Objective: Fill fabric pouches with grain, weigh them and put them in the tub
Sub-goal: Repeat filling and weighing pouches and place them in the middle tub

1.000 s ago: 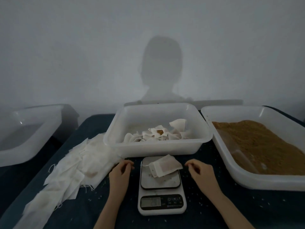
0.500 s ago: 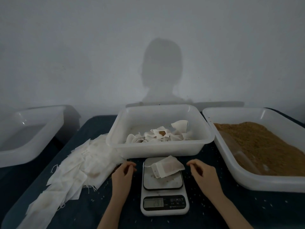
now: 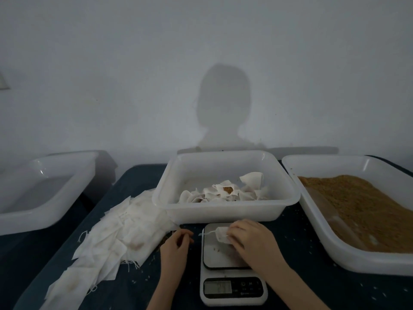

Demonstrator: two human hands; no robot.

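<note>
The translucent white plastic tub (image 3: 225, 209) looks smooth and slightly glossy. The small white woven cloth pouch (image 3: 221, 235) looks matt, on the scale's brushed grey metal platform (image 3: 220, 253). Dark blue cloth covers the worktop (image 3: 297, 276).

Right hand (image 3: 250, 239) reaching forward and inward, palm down, fingers curled, seemingly pinching something small beneath them. Left hand (image 3: 176, 243) resting low beside it, fingers loosely curled and holding nothing. Both forearms bare, angling in from the lower edge.
</note>
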